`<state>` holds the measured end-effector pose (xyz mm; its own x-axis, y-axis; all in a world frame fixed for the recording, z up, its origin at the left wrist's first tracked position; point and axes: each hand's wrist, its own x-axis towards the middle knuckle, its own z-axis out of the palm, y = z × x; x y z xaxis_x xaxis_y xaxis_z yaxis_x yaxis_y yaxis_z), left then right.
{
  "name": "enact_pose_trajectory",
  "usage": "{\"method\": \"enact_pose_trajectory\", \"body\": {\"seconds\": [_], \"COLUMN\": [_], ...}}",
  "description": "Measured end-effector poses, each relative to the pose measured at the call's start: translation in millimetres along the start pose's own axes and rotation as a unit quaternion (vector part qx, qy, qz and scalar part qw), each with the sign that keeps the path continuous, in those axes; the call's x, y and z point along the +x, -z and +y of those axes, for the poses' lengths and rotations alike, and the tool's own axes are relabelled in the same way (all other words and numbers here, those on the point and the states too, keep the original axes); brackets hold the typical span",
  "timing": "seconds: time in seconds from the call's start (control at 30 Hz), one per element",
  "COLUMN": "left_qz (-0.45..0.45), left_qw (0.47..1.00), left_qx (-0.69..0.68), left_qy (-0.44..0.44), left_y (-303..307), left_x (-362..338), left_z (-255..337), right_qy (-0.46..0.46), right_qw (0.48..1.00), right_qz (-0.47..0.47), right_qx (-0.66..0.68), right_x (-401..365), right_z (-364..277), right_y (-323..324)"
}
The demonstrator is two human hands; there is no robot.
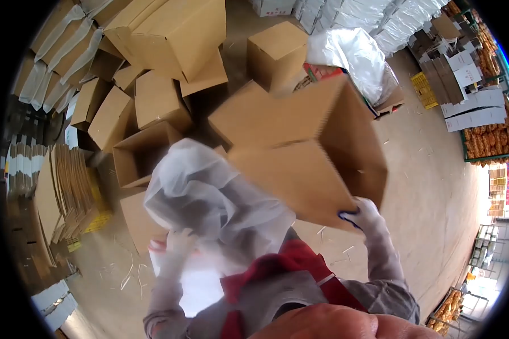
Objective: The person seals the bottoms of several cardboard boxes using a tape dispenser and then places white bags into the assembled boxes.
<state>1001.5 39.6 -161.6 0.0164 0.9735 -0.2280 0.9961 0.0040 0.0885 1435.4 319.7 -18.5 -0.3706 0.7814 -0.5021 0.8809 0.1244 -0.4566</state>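
Note:
An open cardboard box is tilted in front of me, its dark opening facing right. My right hand, in a white glove with a blue edge, is closed on the box's near rim. A crumpled translucent plastic liner spreads in front of my body, left of the box. My left hand, gloved and blurred, is at the liner's lower left edge; its fingers are too smeared to make out. Below it lies a bright white sheet or stack.
Several brown boxes are piled ahead and left, with flattened cardboard at far left. A carton with clear plastic stands ahead right. Scraps litter the floor. Crates of goods line the right side.

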Motion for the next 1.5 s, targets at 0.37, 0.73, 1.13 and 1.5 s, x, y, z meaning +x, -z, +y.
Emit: {"method": "enact_pose_trajectory", "body": {"seconds": [0.37, 0.73, 1.13, 1.5], "left_qz": [-0.063, -0.102, -0.174, -0.146], "left_qw": [0.982, 0.982, 0.905, 0.804], "left_qx": [0.037, -0.037, -0.388, -0.551], "left_qy": [-0.174, -0.155, 0.015, -0.169], "left_y": [46, -197, -300, -366], "left_x": [155, 291, 284, 225], "left_z": [186, 305, 322, 306], "right_qy": [-0.152, -0.147, -0.225, -0.359], "right_qw": [0.922, 0.942, 0.895, 0.920], "right_qz": [0.293, 0.238, 0.168, 0.082], "right_qx": [0.205, -0.186, 0.345, 0.133], "right_x": [-231, -275, -159, -44], "right_z": [251, 311, 174, 130], "right_y": [62, 65, 57, -4]}}
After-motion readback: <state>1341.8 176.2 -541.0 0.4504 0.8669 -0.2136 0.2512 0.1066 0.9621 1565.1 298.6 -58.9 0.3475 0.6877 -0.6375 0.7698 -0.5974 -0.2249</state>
